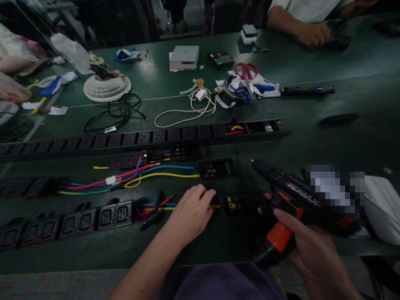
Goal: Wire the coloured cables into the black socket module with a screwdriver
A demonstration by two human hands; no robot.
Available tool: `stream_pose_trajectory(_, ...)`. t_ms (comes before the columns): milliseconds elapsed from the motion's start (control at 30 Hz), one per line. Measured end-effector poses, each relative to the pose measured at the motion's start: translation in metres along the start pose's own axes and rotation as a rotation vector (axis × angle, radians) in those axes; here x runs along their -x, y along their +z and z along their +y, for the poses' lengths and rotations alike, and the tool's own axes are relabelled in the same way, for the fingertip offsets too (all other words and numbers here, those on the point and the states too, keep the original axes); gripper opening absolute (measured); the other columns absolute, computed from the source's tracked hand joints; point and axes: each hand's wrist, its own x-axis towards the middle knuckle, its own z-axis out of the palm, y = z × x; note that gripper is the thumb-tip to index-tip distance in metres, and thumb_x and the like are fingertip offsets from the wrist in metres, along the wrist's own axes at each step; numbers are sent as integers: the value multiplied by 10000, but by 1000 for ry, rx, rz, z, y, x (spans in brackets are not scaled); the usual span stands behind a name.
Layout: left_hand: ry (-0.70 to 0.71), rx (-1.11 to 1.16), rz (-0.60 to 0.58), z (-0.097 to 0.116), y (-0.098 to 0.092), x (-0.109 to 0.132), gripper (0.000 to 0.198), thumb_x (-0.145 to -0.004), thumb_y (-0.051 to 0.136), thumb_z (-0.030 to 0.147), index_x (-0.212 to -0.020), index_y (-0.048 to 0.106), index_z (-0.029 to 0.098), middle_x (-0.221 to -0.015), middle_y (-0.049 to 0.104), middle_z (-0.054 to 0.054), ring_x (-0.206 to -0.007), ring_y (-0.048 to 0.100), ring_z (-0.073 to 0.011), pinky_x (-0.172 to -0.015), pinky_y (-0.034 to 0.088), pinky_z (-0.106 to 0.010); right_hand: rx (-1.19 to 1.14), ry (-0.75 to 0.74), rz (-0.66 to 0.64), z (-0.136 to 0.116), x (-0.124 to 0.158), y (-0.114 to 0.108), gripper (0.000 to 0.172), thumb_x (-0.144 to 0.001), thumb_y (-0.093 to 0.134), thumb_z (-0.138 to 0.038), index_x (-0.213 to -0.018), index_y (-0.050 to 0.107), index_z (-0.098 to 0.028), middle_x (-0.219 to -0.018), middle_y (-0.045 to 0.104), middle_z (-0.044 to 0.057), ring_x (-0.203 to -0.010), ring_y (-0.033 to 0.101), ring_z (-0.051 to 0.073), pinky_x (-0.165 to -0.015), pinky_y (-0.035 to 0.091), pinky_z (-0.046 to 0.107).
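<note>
My right hand grips a black and orange cordless drill, its long thin bit pointing up and left over the table. Fingertips of that hand also show beside a black terminal housing with brass contacts; whether they touch it I cannot tell. Closed over the coloured wires just left of this housing is my left hand, its fingertips partly hidden. Those wires run left to a row of black socket modules. Behind lies a second terminal housing with red, blue and yellow wires.
A long black power strip crosses the table. Beyond it lie a white cable, a black cable, red-handled scissors on cloth, a white fan grille and a grey box. Another person's hand rests at the far right.
</note>
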Motion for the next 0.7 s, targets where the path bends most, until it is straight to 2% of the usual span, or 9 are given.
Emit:
stream_pose_trajectory(100, -8, -87, 2, 0, 1, -1, 379, -914, 607, 202, -1274, 496, 166, -1100, 538, -83, -1009, 528, -252, -926, 504, -436, 0, 65, 50, -3, 0, 2, 1061, -370, 871, -361, -1348, 507, -168, -1216, 513, 116, -1003, 591, 257, -721, 567, 241)
stream_pose_trajectory(200, -21, -135, -14, 0, 0, -1, 203, -929, 605, 274, -1104, 563, 179, -1031, 545, -70, -960, 537, -253, -875, 510, -433, -7, 95, 66, -2, -3, 0, 1111, -363, 874, -355, -1393, 492, -194, -1243, 498, 117, -1056, 573, 291, -722, 568, 258)
stream_pose_trajectory(267, -15, -145, -24, 0, -1, 0, 156, -935, 602, 301, -1035, 566, 186, -1003, 551, -62, -929, 541, -250, -836, 510, -425, -3, 56, 53, 1, -5, -4, 1094, -389, 878, -359, -1399, 487, -206, -1242, 498, 115, -1032, 580, 291, -740, 568, 267)
stream_pose_trajectory(433, 15, -144, -26, -1, -1, 3, 156, -940, 606, 320, -1004, 553, 188, -992, 566, -54, -907, 539, -248, -799, 492, -421, 5, 3, 21, 5, -8, -12, 1000, -427, 876, -386, -1331, 514, -157, -1210, 508, 131, -983, 596, 272, -760, 563, 241)
stream_pose_trajectory(700, 16, -70, -17, -4, -1, 3, 171, -919, 641, 317, -991, 549, 192, -980, 564, -38, -907, 538, -243, -801, 477, -421, -23, 28, 95, 4, -2, -11, 995, -388, 880, -360, -1294, 540, -129, -1197, 516, 141, -1001, 590, 287, -741, 567, 245)
